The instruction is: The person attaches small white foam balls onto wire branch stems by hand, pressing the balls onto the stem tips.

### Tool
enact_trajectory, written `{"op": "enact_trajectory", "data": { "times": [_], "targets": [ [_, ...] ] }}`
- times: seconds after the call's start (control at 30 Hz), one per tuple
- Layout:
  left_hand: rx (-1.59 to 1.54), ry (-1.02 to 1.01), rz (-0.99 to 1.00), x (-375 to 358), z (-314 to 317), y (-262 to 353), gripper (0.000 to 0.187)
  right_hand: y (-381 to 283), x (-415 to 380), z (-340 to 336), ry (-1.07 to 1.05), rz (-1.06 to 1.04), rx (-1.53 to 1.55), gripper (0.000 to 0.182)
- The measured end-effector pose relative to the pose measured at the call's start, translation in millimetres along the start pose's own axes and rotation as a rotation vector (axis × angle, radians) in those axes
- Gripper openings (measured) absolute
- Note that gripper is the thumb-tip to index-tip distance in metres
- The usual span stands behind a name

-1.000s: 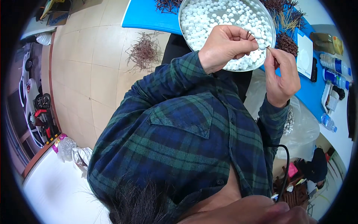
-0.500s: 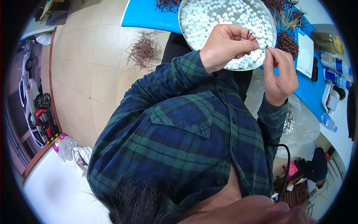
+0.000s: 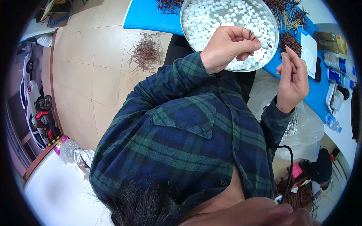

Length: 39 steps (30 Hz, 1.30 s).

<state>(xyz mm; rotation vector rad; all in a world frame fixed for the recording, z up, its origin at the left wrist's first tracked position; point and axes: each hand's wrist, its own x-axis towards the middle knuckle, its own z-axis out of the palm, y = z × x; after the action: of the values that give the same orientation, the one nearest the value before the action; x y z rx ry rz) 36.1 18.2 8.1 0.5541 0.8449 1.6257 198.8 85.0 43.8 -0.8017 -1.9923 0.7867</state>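
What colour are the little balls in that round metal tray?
White: the small round balls fill the silver metal tray, seen best in the head view.

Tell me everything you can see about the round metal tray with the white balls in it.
The round metal tray is shallow and silvery, with a low raised rim and a shiny bare patch near its middle. It lies flat on the blue table, its near edge overhanging toward the person. Small white balls cover most of it in a loose layer. Dark twig bundles lie beside its right rim. The left hand hovers over its near part, pinching one ball on a thin stick.
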Motion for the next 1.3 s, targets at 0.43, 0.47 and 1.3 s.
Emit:
{"op": "enact_trajectory", "data": {
  "times": [0.43,0.47,1.3],
  "targets": [
    [0.007,-0.001,0.068,-1,3,-11,0.008,-4,-28,24,-0.093,0.175,0.091,0.014],
    [-0.003,0.0,0.053,-2,5,-11,0.007,-6,-29,31,-0.061,0.203,0.122,0.014],
    [0.315,-0.251,-0.054,-14,23,-18,0.019,185,-261,-138,-0.182,0.958,-0.245,0.014]
  ]
}}
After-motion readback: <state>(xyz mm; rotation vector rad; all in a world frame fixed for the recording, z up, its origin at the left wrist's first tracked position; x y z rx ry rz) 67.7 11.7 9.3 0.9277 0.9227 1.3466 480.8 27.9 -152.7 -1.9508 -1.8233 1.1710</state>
